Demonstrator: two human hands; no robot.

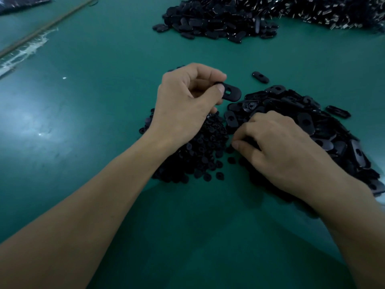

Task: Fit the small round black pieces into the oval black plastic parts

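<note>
1. Nearest: our right hand lies knuckles-up between the two near heaps, fingers curled down, thumb tip toward the round pcs heap. Fingertips are hidden, so we cannot tell whether a pc is pinched. Risk: the pcs are small, dark and piled on each other. We may lift two, none, or one wrong way up. Check before fitting.

2. Loose round pcs lie on the green mat at that heap's near edge. Risk: both forearms pass close by, and a wrist sweep would scatter them.

3. Next out: our left hand pinches one oval part by its end, thumb on top, raised above the mat at the round heap's far side. Its centre hole shows open. Risk: w/ an end-only grip, push-in force may pivot the part or flick it out. The thumb sits near the hole and may block entry.

4. To the right: the near oval heap touches the right hand. A stray oval lies apart, beyond it. Risk: a fitted part dropped here gets lost among unfitted ones.

5. Far: the far oval heap, w/ a heap of shiny-tipped parts beside it. Contents are too small to tell. Risk: we may sort into the wrong heap.
</note>
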